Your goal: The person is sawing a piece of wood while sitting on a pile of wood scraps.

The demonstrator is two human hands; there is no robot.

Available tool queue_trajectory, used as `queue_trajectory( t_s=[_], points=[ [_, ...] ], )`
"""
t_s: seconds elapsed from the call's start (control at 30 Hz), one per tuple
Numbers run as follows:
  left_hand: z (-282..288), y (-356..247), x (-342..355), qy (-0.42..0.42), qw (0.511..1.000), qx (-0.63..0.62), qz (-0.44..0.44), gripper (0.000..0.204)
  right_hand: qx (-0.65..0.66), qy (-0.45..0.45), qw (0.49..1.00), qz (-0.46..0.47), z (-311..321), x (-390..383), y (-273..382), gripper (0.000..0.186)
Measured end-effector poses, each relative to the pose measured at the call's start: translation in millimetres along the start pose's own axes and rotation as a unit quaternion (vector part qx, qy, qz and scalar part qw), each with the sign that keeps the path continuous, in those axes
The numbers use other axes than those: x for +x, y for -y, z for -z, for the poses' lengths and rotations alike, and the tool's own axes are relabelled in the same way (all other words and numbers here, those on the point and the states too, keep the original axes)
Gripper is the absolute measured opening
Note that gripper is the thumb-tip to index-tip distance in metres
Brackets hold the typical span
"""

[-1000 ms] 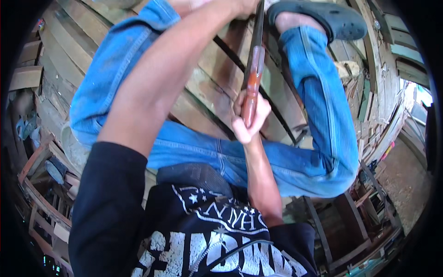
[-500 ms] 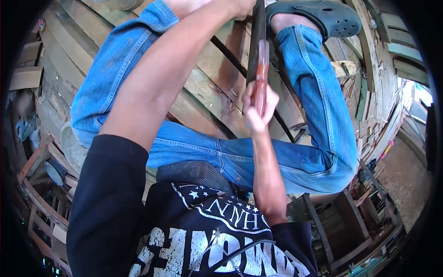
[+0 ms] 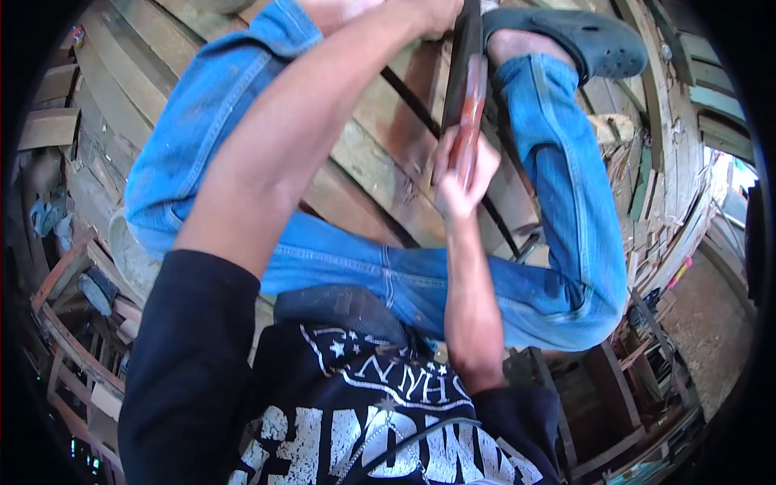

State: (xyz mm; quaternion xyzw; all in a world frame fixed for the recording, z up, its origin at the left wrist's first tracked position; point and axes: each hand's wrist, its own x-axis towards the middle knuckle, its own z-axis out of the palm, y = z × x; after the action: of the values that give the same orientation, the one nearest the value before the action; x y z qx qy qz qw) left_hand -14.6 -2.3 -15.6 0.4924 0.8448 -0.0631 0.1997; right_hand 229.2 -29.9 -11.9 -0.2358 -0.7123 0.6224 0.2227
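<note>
My right hand [image 3: 469, 174] is closed around the glossy reddish-brown handle [image 3: 470, 121] of a long dark tool [image 3: 459, 81]. The handle lies along the tool's narrow body, which points away from me and runs out at the upper edge; its exact kind is unclear. My left arm stretches across to the far end, where my left hand [image 3: 440, 16] is curled beside the dark body. The upper edge cuts off part of that hand, and whatever lies in its fingers is hidden. Below the tool are wooden boards [image 3: 380, 162].
My legs in blue jeans [image 3: 558, 194] are bent on both sides of the tool. A dark clog [image 3: 602, 44] is on my right foot, close to the tool. Dark gaps run between the boards. Wooden frames [image 3: 602, 404] stand at lower right, with wood pieces [image 3: 77, 331] at left.
My right hand and the tool have slid a little away from me and slightly to the right. The left hand has shifted slightly right too. The whole view has moved a little.
</note>
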Motion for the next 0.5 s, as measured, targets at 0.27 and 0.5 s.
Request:
queue_trajectory(
  t_s=[0.27, 0.5],
  points=[
    [-12, 5, -2, -0.058, 0.997, -0.053, -0.004, 0.012, -0.034, 0.032, 0.998, 0.052, -2, -9, -8, 0.019],
    [-32, 18, 3, -0.082, 0.996, -0.028, 0.023, 0.017, 0.126, -0.014, 0.991, -0.052, -17, -26, 5, 0.013]
  ],
)
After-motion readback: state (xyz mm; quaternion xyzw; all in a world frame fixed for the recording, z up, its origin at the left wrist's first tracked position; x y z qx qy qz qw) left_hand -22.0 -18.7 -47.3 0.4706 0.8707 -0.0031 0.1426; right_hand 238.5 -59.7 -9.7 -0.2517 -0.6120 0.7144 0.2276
